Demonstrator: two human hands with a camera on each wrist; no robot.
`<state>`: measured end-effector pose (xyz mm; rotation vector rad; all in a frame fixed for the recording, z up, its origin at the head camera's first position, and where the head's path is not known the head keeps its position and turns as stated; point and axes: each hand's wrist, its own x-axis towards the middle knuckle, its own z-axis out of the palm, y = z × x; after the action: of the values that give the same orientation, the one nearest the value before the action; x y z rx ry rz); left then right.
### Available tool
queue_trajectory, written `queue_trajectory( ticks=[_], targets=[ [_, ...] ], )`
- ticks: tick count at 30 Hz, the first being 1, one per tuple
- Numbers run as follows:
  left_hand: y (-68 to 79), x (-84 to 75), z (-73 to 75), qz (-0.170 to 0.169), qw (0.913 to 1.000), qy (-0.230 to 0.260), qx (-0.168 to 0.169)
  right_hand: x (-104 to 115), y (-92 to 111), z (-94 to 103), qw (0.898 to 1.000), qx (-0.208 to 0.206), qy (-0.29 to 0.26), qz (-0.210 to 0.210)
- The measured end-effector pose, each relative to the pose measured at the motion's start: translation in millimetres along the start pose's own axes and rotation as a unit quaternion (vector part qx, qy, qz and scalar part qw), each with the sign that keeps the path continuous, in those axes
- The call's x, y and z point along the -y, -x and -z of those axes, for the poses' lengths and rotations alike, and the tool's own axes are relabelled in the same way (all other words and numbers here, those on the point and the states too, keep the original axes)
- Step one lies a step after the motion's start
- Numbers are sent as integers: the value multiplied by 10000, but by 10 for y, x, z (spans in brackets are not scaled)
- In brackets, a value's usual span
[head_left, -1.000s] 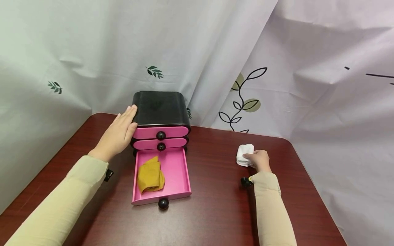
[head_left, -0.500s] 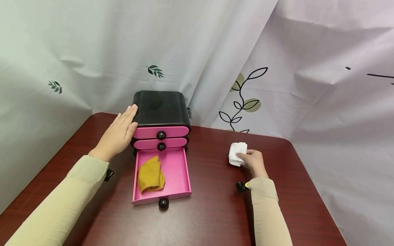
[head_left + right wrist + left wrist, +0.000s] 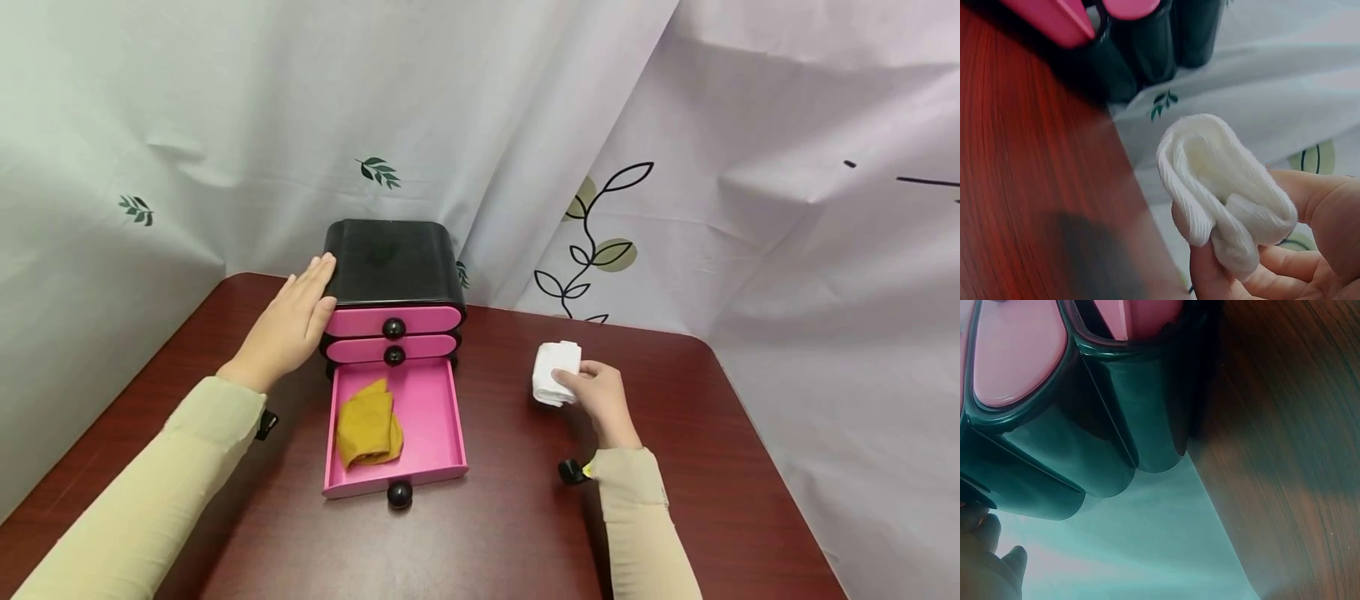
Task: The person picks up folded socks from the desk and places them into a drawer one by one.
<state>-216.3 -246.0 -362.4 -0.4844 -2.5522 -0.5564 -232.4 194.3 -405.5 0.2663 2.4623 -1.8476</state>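
A black drawer unit (image 3: 393, 262) with pink drawer fronts stands at the back left of the table. My left hand (image 3: 281, 325) lies with straight fingers along its left side; only some fingertips (image 3: 1016, 559) show in the left wrist view. The lowest pink drawer (image 3: 431, 417) is pulled out and holds a folded mustard-yellow cloth (image 3: 367, 425) on its left side. To the right, my right hand (image 3: 603, 400) pinches a folded white ribbed-knit cloth (image 3: 555, 372) between thumb and fingers. In the right wrist view the white cloth (image 3: 1222, 187) shows its rolled layers, raised above the table.
Two upper drawers (image 3: 427, 319) with round black knobs are pushed in. The pulled-out drawer's knob (image 3: 400, 494) points toward the front of the brown wooden table (image 3: 495, 533). A pale curtain (image 3: 300, 125) with leaf prints hangs behind the table.
My right hand has moved left toward the drawer unit, carrying the white knit cloth with it and lifting it off the table. The left hand has stayed in place.
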Motion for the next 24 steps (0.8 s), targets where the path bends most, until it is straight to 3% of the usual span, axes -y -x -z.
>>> queue_trajectory(
  ticks=[11, 24],
  targets=[
    [2, -21, 18, 13, 10000, -37, 37, 138, 258, -265, 9977, 393, -484, 269],
    [1, -33, 33, -10, 9999, -81, 83, 217, 476, -690, 9942, 711, -308, 750]
  ],
)
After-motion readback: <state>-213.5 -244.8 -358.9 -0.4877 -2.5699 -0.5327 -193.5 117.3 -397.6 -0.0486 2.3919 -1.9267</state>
